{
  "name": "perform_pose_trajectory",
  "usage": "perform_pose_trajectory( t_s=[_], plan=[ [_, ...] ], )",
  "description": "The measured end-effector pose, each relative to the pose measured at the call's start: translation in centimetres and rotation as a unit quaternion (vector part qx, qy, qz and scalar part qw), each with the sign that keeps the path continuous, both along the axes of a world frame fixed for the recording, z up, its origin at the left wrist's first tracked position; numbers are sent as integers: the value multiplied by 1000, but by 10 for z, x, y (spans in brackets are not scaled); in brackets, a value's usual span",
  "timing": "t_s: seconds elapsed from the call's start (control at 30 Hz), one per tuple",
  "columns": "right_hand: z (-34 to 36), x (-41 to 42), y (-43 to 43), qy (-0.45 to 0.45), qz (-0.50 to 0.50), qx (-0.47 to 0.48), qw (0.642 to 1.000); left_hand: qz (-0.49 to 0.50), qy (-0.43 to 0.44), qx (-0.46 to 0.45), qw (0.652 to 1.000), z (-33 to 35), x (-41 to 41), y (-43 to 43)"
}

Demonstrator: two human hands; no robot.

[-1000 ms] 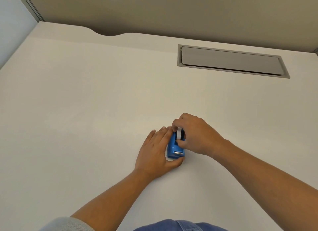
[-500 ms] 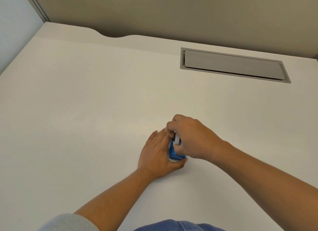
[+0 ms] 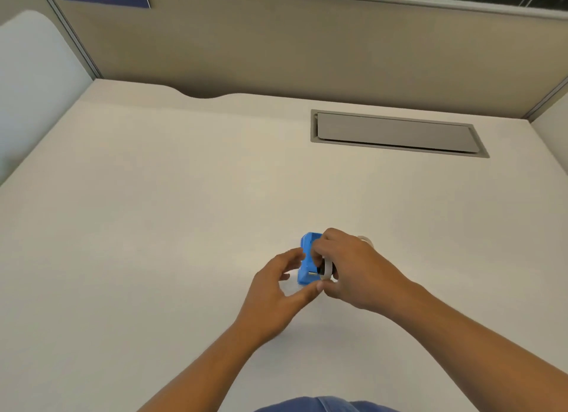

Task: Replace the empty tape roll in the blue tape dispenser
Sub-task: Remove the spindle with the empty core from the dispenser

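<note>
On the bench, the right hand pinched a tape roll beside the blue tape dispenser, seemingly to swap it, while the left hand cupped loosely open nearby, steadying.

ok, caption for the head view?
Right hand lifts tape roll beside blue dispenser; left hand open alongside, on white desk.

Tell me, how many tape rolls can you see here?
2. One roll is in the right hand, at the blue dispenser. Another ring peeks out on the desk behind that hand, mostly hidden.

White desk walled by beige partitions
</note>
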State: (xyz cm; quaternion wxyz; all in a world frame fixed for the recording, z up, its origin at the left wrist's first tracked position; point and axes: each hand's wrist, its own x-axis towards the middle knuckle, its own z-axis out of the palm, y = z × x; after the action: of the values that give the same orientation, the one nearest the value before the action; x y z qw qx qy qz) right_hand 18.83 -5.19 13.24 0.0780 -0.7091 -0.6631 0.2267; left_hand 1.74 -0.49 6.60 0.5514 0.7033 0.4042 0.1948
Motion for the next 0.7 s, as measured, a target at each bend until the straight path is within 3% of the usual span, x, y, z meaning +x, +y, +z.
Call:
perform_pose_trajectory(
  t_s=[0.43, 0.7],
  plan=[
    [15, -24, -56, 89, -26, 25, 995, 37, -131, -240, 961, 33, -7, -49],
    [16, -27, -90, 205, -115, 88, 968, 76, -172, -283, 940, 51, -15, -68]
  ],
)
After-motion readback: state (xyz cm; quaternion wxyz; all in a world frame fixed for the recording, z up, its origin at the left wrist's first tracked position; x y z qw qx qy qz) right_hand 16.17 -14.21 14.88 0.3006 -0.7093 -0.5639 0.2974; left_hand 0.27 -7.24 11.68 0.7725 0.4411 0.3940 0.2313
